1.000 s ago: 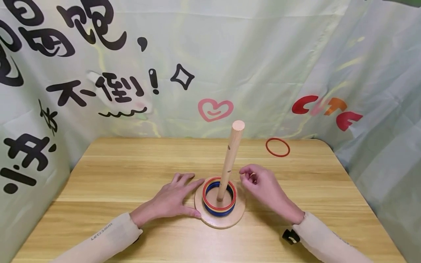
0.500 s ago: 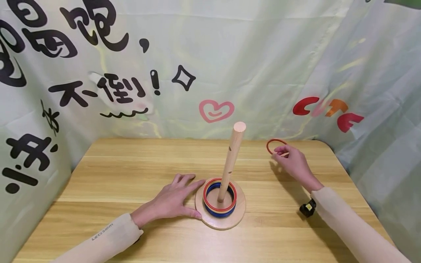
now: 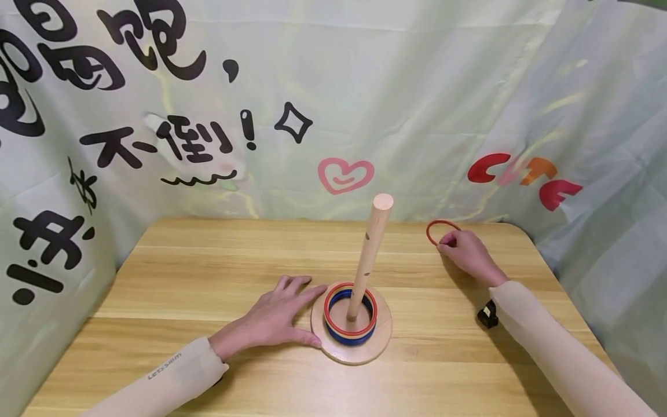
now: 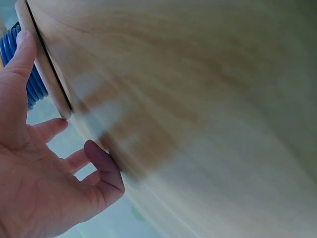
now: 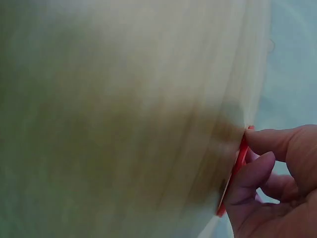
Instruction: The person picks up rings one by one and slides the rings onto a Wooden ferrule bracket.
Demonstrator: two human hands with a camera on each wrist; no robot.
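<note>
At the far right of the table, my right hand (image 3: 471, 255) pinches the near side of a thin red ring (image 5: 241, 156) between thumb and fingers. The ring is close against the tabletop, its far arc showing past the fingertips. My left hand (image 3: 273, 315) has its fingers spread, thumb and index finger touching the left edge of a round wooden base (image 3: 383, 336). From that base rises an upright wooden peg (image 3: 368, 255). Around the peg's foot lies a stack of rings (image 3: 350, 340), blue below and red on top. Part of the blue stack shows in the left wrist view.
The wooden table (image 3: 208, 255) has rounded far corners. A pale printed curtain (image 3: 417, 87) with lettering and a heart hangs behind it and along both sides. A small black device (image 3: 488, 314) sits on the right wrist.
My right hand has moved from beside the base to the far right and taken hold of the red ring. My left hand stays at the base.
</note>
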